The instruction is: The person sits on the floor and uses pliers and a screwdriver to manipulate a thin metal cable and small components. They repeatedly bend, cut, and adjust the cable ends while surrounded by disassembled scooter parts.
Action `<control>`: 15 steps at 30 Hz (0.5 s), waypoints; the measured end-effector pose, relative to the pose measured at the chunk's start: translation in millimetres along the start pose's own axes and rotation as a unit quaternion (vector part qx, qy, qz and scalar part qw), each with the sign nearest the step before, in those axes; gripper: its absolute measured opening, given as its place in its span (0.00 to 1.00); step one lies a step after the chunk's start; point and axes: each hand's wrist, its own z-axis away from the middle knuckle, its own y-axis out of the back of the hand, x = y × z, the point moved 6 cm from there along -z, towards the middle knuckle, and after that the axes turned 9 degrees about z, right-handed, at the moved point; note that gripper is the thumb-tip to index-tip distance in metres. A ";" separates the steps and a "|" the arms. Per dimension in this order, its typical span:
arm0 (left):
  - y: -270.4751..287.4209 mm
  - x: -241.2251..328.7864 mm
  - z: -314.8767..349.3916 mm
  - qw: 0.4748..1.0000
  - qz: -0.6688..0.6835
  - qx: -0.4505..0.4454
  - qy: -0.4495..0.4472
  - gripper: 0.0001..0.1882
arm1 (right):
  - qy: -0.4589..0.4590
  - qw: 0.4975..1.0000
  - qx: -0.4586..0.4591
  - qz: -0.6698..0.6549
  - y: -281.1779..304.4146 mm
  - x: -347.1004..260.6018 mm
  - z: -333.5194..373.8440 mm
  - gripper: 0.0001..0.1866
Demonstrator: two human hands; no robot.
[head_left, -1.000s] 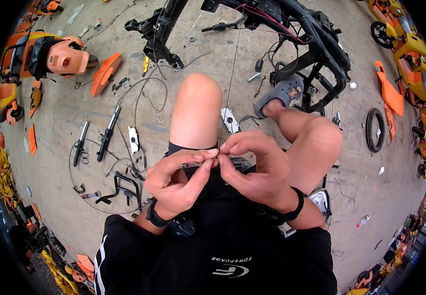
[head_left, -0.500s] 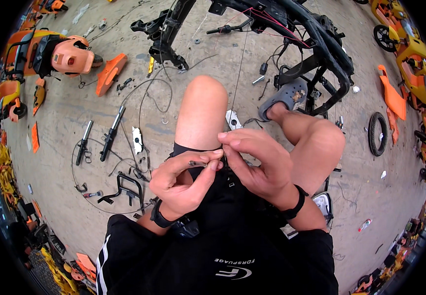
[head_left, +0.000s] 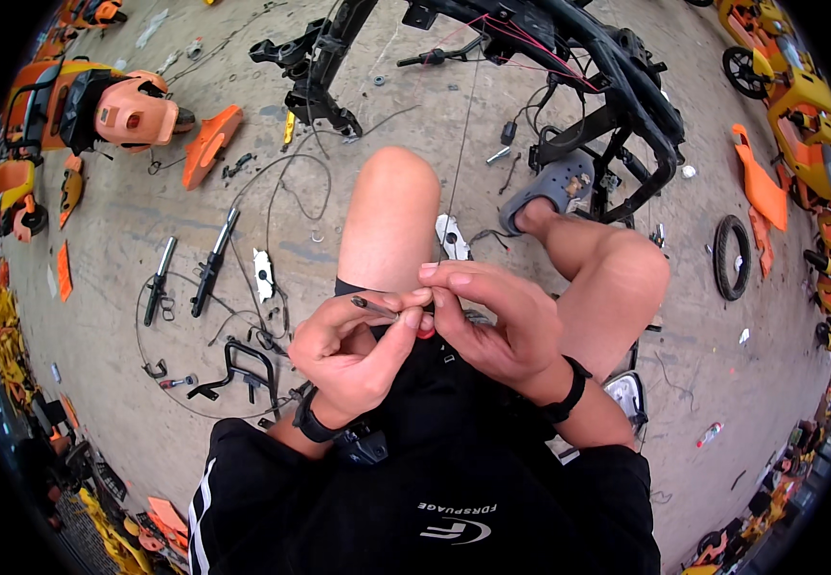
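The left hand (head_left: pixel 346 362) pinches thumb against forefinger — the right hand (head_left: pixel 507 321) curls close beside it, forearms (head_left: pixel 598 414) angled inward.

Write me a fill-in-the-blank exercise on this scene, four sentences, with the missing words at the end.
1. The left hand pinches a thin dark piece close to the fingers of the ____ hand.
2. Exactly ____ silver-and-black fork legs lie near each other on the floor.
3. The clog in view is ____ in colour.
4. The loose black tyre lies to the person's ____.

Missing words: right; two; grey; right.
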 end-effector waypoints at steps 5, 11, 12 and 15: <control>-0.5 -1.7 0.3 1.000 0.019 0.004 0.006 0.10 | -0.051 0.997 -0.061 0.013 -0.1 4.0 5.1 0.20; -3.5 -1.6 -0.1 0.997 0.067 0.009 0.029 0.10 | -0.076 0.996 0.014 -0.053 3.3 12.5 2.7 0.17; -3.2 -1.8 -0.5 0.997 0.072 0.009 0.028 0.10 | -0.074 0.996 0.016 -0.056 3.1 11.7 2.7 0.17; -2.3 -2.4 -0.8 0.996 0.081 0.008 0.029 0.09 | -0.070 0.995 0.017 -0.064 2.8 9.2 2.7 0.18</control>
